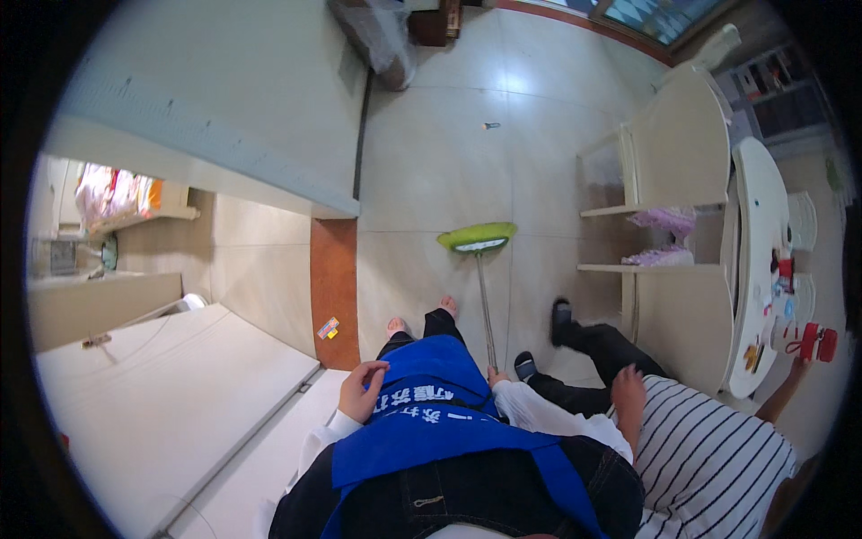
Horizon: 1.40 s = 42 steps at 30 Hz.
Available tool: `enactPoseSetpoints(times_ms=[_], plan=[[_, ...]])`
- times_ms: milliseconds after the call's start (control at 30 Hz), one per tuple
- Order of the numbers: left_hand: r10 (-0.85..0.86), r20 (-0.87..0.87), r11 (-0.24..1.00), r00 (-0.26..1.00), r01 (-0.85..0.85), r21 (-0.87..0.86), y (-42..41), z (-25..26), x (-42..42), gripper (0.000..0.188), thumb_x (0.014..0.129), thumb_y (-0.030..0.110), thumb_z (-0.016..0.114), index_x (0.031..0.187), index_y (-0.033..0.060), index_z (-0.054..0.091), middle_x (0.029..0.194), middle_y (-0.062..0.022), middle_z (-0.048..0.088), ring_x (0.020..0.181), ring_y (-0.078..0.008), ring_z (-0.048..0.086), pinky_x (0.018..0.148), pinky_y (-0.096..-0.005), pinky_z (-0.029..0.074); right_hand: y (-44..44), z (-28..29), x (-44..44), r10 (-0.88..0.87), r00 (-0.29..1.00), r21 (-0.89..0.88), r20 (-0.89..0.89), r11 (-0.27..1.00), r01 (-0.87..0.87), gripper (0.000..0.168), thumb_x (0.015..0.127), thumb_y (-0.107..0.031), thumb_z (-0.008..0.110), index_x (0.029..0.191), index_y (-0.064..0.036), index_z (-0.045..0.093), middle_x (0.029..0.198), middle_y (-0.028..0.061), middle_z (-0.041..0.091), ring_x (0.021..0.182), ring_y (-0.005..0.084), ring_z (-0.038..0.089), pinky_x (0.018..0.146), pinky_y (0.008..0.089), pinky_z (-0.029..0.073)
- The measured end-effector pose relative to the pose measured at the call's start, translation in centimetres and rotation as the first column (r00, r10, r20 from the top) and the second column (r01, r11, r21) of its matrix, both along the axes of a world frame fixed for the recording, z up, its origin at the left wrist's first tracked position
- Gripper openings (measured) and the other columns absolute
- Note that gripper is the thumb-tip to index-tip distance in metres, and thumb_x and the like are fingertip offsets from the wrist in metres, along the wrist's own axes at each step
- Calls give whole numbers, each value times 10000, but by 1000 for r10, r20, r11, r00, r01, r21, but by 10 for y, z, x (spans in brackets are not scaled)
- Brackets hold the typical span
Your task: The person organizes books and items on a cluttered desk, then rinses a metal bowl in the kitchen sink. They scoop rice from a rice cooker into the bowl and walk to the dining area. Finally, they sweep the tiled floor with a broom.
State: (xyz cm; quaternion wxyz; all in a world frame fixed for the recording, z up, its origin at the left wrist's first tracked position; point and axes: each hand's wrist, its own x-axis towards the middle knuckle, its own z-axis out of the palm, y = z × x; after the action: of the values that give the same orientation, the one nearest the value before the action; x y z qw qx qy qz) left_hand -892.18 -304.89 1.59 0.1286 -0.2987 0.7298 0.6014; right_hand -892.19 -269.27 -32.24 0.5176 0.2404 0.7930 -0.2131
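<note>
My right hand [498, 378] grips the metal handle of a broom [482, 303] in front of my blue apron [438, 377]. The broom's green head [477, 236] rests on the tiled floor ahead of my bare feet. My left hand [363, 391] is held at the apron's left side, its fingers loosely curled and nothing seen in it. A small object [491, 126], too small to name, lies on the floor beyond the broom. On the brown door sill [335, 269] lies a small colourful packet [328, 328].
A person in a striped shirt [714, 445] stands close on my right, a hand near my right arm. Behind them are white chairs [680, 141] and a white table [761, 195] bearing small items. A white wall [269, 87] and an open doorway are at left. A plastic-wrapped object [394, 54] stands ahead.
</note>
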Motion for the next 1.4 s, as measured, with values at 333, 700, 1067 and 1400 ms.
enactPoseSetpoints(times_ms=[333,700,1067,1400], plan=[[65,-25,998,998,-65,-2,-22,6,-2,184,889,110,506,1019,3,582,952,-99,626,871,-147,595,801,-255,449,-102,12,-239,-408,912,-331,49,855,400,515,897,-502,335,649,-70,468,432,111,462,336,235,440,338,384,327],[139,-164,985,977,-119,126,-96,-30,-83,196,906,115,487,1039,-3,569,983,-103,625,917,-146,586,829,-263,447,-162,157,-330,732,648,161,-211,680,-715,590,798,-564,488,956,-12,627,956,216,617,899,379,592,765,427,469],[154,-172,982,973,-132,135,-192,-30,-164,186,902,115,492,1036,12,571,984,-94,626,903,-143,595,803,-245,455,-254,79,-523,727,686,228,-3,669,-708,601,807,-567,491,1027,-25,624,1029,158,623,986,342,579,836,423,445],[167,-171,977,971,-139,163,-202,-35,-219,195,907,118,488,1037,-5,564,992,-103,624,904,-139,596,808,-241,456,-215,212,-575,807,576,413,-130,572,-709,532,825,-507,506,965,-10,633,1009,195,616,960,358,581,821,415,462]])
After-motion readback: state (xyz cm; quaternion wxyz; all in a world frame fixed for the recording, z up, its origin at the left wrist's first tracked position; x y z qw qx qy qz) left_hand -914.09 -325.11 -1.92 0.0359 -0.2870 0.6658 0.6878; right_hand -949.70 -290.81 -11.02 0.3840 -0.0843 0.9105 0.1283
